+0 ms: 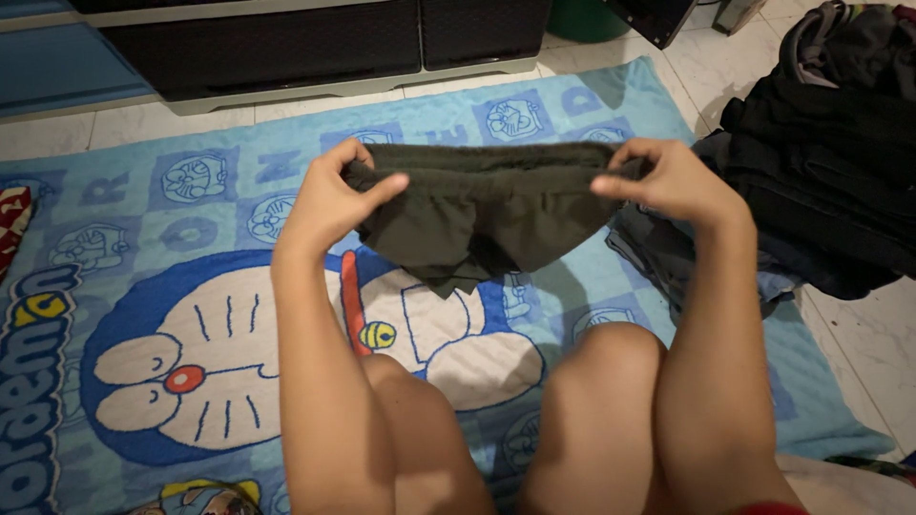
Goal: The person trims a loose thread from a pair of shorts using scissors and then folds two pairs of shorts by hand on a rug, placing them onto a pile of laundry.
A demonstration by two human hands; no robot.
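Both hands grip dark olive shorts (482, 215) by the waistband, left hand (329, 200) at nine o'clock, right hand (668, 181) at three; one loosened pinch could drop that side.

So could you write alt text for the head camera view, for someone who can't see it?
Seen from above, a seated person's left hand and right hand hold a dark olive garment stretched by its waistband above a blue cartoon-cat mat. Bare knees show below, and a pile of dark clothes lies at the right on a white tiled floor.
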